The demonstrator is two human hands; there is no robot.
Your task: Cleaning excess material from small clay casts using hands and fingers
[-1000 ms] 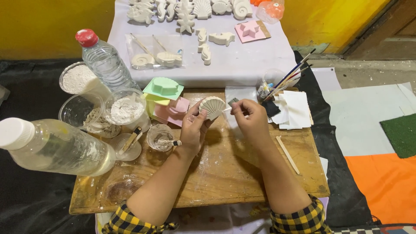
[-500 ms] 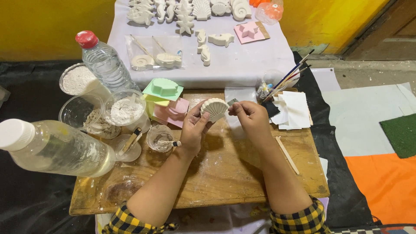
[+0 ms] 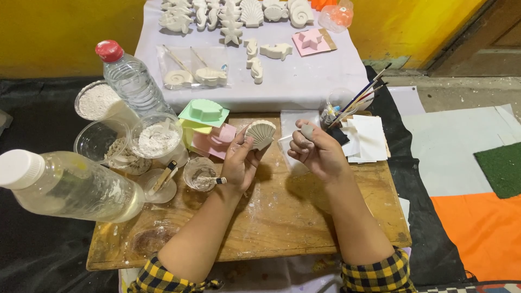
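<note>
wooden table (image 3: 282, 228): bare boards under both wrists | left hand (image 3: 239, 160): fingers closed on 1 plaster shell (image 3: 260, 133), fan upright, tilted right | right hand (image 3: 317, 149): just right of shell, curled, pinching a small grey piece | pastel molds (image 3: 206, 122): just left | brushes (image 3: 358, 97): beyond right hand

Centre frame: left hand (image 3: 239, 163) holds a white shell-shaped plaster cast (image 3: 260, 133) upright by its lower edge. Right hand (image 3: 316, 152) just beside it, fingers curled around a small grey piece (image 3: 307, 131). Wooden surface (image 3: 282, 217) below, dusted white. Left: pastel moulds (image 3: 205, 122), cups of white powder (image 3: 156, 138), two clear bottles. Upper frame: more casts on a white cloth (image 3: 304, 81). Right of centre: brushes (image 3: 355, 100).
</note>
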